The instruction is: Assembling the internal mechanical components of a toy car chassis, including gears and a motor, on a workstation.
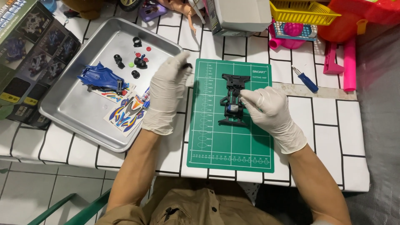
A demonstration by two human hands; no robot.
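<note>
Two gloved hands, right hand (266, 109) touching black chassis (233, 100)

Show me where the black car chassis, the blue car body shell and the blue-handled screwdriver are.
black car chassis (233, 79), head view, on its wide front end.
blue car body shell (100, 78), head view, on the middle of its top.
blue-handled screwdriver (309, 83), head view, on the blue handle.

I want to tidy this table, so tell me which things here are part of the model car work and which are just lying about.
In use: left hand with a small black part; right hand on the black chassis; green cutting mat; metal tray with blue car body, sticker sheets, small wheels.

Lying about: blue screwdriver, yellow basket, pink plastic toys, grey box.
</note>
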